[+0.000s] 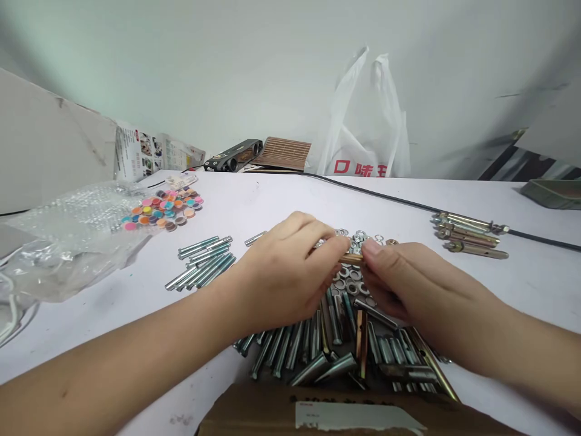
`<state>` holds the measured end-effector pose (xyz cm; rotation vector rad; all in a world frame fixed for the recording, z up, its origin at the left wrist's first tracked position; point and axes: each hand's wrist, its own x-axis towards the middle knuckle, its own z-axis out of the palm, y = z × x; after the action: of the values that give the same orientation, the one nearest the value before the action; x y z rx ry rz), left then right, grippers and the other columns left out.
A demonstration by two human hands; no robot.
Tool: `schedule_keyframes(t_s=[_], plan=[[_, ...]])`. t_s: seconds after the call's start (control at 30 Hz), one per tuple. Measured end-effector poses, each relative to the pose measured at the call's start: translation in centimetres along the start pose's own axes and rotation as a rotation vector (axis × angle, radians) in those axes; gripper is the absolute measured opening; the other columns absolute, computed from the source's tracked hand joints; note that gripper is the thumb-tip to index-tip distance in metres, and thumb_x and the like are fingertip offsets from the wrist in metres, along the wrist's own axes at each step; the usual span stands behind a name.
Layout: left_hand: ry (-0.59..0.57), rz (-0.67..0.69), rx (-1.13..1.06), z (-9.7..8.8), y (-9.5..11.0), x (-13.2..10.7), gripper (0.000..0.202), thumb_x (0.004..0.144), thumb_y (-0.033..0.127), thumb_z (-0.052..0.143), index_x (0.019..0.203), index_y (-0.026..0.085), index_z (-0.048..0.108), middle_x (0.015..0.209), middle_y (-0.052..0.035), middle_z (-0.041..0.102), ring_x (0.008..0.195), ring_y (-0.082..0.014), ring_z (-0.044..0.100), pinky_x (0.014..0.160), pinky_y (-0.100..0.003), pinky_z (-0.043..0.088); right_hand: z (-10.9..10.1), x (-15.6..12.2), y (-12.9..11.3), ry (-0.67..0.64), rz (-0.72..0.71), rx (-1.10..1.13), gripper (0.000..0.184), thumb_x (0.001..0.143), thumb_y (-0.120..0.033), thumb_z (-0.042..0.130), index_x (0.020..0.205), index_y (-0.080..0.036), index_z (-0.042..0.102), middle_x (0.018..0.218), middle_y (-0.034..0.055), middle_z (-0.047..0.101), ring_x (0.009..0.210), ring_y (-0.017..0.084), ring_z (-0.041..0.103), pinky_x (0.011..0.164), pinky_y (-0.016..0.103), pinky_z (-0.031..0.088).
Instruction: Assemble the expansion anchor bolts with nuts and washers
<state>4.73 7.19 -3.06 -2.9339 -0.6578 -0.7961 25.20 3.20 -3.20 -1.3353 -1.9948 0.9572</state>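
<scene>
My left hand (290,263) and my right hand (417,281) meet above a pile of hardware, fingers closed on opposite ends of a short gold-coloured expansion anchor (352,259). Much of the anchor is hidden by the fingers. Silver washers and nuts (349,281) lie loose behind and below it. Nearer to me is a heap of silver bolts and metal sleeves (313,339), with a copper-toned sleeve (361,342) among them. A brown cardboard box flap (263,409) rises at the bottom, in front of the heap.
Silver bolts (202,263) lie left of my hands, several gold-toned anchors (474,235) right. A black cable (376,192) crosses the white table. Coloured discs (166,209) rest by clear plastic wrap (68,230). A white bag (363,133) and a green tray (551,194) stand farther back.
</scene>
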Motion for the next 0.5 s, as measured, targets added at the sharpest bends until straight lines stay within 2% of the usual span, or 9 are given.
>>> schedule_keyframes(t_s=[0.07,0.13,0.17,0.23,0.33,0.4,0.47,0.5], plan=[[-0.105,-0.056,-0.037,-0.1,0.3,0.0,0.015,0.088,0.014,0.042,0.094,0.013,0.056,0.085,-0.0079,0.061,0.076,-0.0193,0.049,0.078,-0.038,0.043,0.0,0.1,0.1,0.179,-0.246,-0.422,0.045,0.098,-0.045,0.032,0.061,-0.02,0.037,0.045,-0.0032,0.035,0.041,0.009,0.028,0.041,0.025,0.02],[-0.189,-0.136,-0.143,-0.2,0.5,0.0,0.012,0.089,0.017,0.039,0.086,0.015,0.051,0.075,-0.0056,0.057,0.066,-0.0171,0.046,0.068,-0.035,0.042,-0.3,0.4,0.3,0.352,-0.486,-0.818,0.038,0.097,-0.039,0.035,0.065,-0.019,0.045,0.044,-0.0026,0.039,0.038,0.011,0.03,0.043,0.027,0.014],[-0.222,-0.168,-0.198,-0.3,0.6,-0.1,0.014,0.09,0.019,0.038,0.086,0.016,0.05,0.075,-0.0054,0.057,0.065,-0.0168,0.046,0.066,-0.034,0.041,-0.4,0.6,0.4,0.404,-0.568,-0.955,0.036,0.096,-0.037,0.037,0.069,-0.019,0.051,0.043,-0.0021,0.042,0.038,0.011,0.033,0.045,0.028,0.013],[-0.268,-0.19,-0.293,-0.4,0.5,-0.2,0.018,0.093,0.023,0.034,0.092,0.016,0.05,0.078,-0.006,0.058,0.066,-0.0168,0.049,0.065,-0.033,0.042,-0.8,0.8,0.7,0.411,-0.657,-1.068,0.031,0.097,-0.035,0.04,0.079,-0.019,0.06,0.046,-0.0017,0.05,0.041,0.012,0.042,0.047,0.028,0.016],[-0.272,-0.136,-0.341,-0.3,0.0,-0.4,0.021,0.093,0.025,0.034,0.091,0.015,0.052,0.078,-0.0062,0.058,0.067,-0.0169,0.049,0.067,-0.033,0.043,-1.1,0.8,0.8,0.362,-0.723,-0.994,0.025,0.096,-0.037,0.047,0.09,-0.02,0.065,0.052,-0.0026,0.056,0.046,0.012,0.049,0.05,0.026,0.024],[-0.238,-0.119,-0.317,-0.1,-0.3,-0.6,0.022,0.093,0.025,0.035,0.098,0.014,0.054,0.083,-0.007,0.06,0.072,-0.0181,0.05,0.071,-0.035,0.043,-1.4,0.7,0.5,0.337,-0.7,-0.973,0.027,0.095,-0.038,0.048,0.087,-0.02,0.066,0.05,-0.0024,0.054,0.045,0.012,0.048,0.05,0.027,0.024],[-0.203,-0.14,-0.276,0.2,-0.6,-0.7,0.032,0.094,0.027,0.039,0.12,0.012,0.05,0.097,-0.0095,0.062,0.086,-0.021,0.052,0.08,-0.038,0.045,-2.4,1.0,0.2,0.313,-0.565,-0.97,0.033,0.095,-0.039,0.044,0.078,-0.019,0.064,0.047,-0.0019,0.051,0.041,0.011,0.043,0.048,0.027,0.022],[-0.184,-0.157,-0.257,0.4,-0.7,-0.7,0.04,0.094,0.028,0.041,0.13,0.011,0.042,0.106,-0.0112,0.062,0.095,-0.0226,0.052,0.085,-0.039,0.044,-3.2,1.3,0.2,0.304,-0.439,-0.95,0.038,0.095,-0.04,0.041,0.072,-0.018,0.062,0.046,-0.0017,0.049,0.039,0.009,0.04,0.047,0.027,0.02]])
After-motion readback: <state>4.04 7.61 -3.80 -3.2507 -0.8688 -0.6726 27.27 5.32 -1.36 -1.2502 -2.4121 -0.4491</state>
